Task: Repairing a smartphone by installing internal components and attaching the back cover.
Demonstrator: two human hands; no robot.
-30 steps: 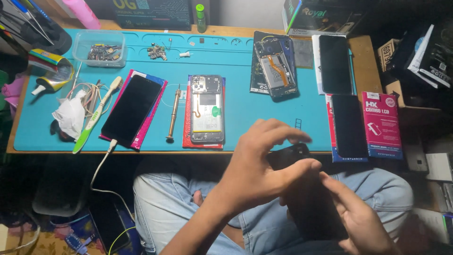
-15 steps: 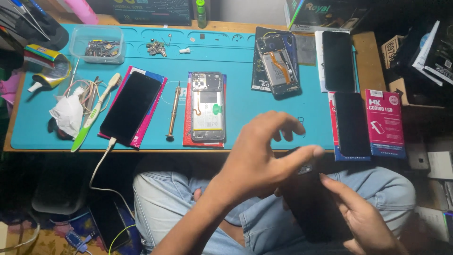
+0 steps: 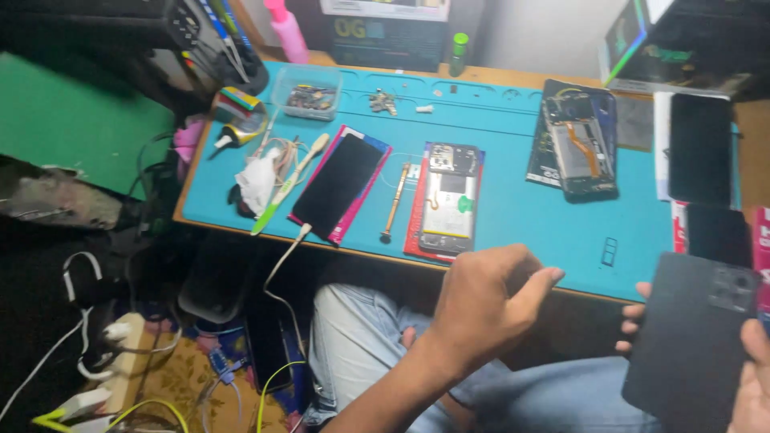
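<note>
My right hand (image 3: pixel 750 377) grips a black phone (image 3: pixel 694 337) with its back and camera block facing me, at the lower right over my lap. Only the fingertips and the thumb edge of that hand show. My left hand (image 3: pixel 489 301) hovers apart from the phone, just in front of the edge of the blue work mat (image 3: pixel 513 220), fingers loosely curled with nothing in them. On the mat beyond it lie an opened phone on a red sheet (image 3: pixel 449 200), a small screwdriver (image 3: pixel 393 200) and a tiny card tray (image 3: pixel 609 251).
A dark-screened phone on a pink sheet (image 3: pixel 337 186) has a cable (image 3: pixel 281 256) hanging off the desk. A second opened phone (image 3: pixel 579 144), spare screens (image 3: pixel 699 148), a box of screws (image 3: pixel 309 92), a tissue (image 3: pixel 257 180) and a green pry tool (image 3: pixel 285 191) also lie on the mat.
My left hand has come off the black phone and drawn back to the left. My right hand has carried the phone to the right. The view has swung left.
</note>
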